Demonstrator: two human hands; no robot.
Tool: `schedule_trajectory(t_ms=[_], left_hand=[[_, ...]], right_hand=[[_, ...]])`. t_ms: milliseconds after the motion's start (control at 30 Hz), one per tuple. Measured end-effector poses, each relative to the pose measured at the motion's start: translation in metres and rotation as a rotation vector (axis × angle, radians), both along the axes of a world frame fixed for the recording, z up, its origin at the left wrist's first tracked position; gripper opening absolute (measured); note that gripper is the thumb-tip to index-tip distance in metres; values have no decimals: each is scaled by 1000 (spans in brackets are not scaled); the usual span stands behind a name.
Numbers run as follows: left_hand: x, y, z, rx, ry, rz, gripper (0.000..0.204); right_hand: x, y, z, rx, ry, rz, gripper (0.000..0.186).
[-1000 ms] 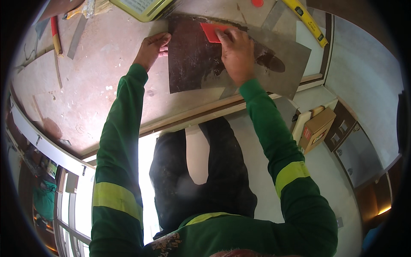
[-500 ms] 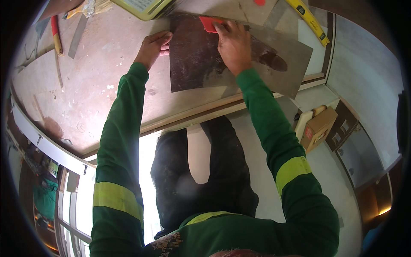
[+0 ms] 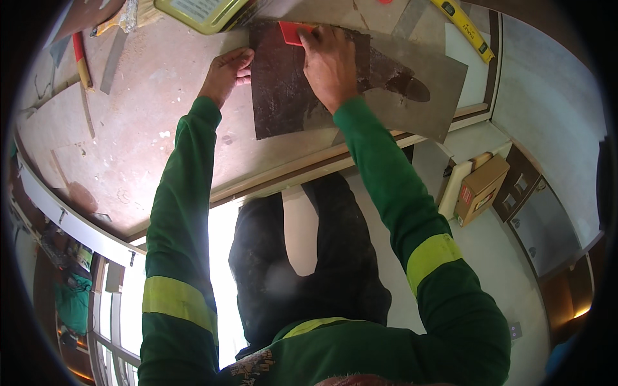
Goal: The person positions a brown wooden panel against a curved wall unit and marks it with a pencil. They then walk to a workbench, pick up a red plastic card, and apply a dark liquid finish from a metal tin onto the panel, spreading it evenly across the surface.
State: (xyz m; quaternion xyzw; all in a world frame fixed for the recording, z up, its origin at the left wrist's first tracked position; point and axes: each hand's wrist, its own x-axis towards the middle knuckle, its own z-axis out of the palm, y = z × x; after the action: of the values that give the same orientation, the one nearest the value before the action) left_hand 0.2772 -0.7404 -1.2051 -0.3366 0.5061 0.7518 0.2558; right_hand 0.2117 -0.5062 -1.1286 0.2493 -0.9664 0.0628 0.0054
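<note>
My right hand (image 3: 331, 67) grips a red plastic spreader (image 3: 293, 33), pressing it on the upper left part of a thin brown sheet (image 3: 425, 116). A dark, shiny wet coat covers the sheet's left half, and a dark smear runs toward its right. My left hand (image 3: 225, 74) is closed at the sheet's left edge, its thumb and fingertips against that edge. Just beyond the sheet stands a yellow-green metal tin (image 3: 205, 19), cut off by the top of the view.
A paintbrush (image 3: 122, 18), a red-handled tool (image 3: 80, 61) and flat strips (image 3: 114, 61) lie at the worktop's (image 3: 154, 116) far left. At the far right is a yellow spirit level (image 3: 465, 31). A cardboard box (image 3: 483, 190) is below the worktop's right side.
My right hand has drawn the red spreader leftward across the sheet. My left hand stays at the sheet's left edge, and the view has shifted slightly.
</note>
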Motion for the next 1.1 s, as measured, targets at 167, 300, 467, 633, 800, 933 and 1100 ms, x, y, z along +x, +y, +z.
schedule_trajectory(t_ms=[167,300,467,633,800,933,1100], left_hand=[[0,-1,2,7,11,-12,27],[4,-9,-13,2,28,-82,48],[3,-9,-15,-8,25,-86,50],[6,-11,-19,-20,19,-79,56],[2,-10,-20,-7,21,-105,61],[3,-12,-18,-30,31,-102,60],[2,-11,-13,-33,50,-115,57]], right_hand=[[12,15,6,-17,-24,13,33],[1,24,3,9,51,6,33],[-2,35,-7,47,4,21,32],[-3,68,12,-73,-57,58,34],[-38,70,11,-95,-53,84,33],[-55,59,30,-148,-164,21,25],[-57,73,31,-198,-135,21,15]])
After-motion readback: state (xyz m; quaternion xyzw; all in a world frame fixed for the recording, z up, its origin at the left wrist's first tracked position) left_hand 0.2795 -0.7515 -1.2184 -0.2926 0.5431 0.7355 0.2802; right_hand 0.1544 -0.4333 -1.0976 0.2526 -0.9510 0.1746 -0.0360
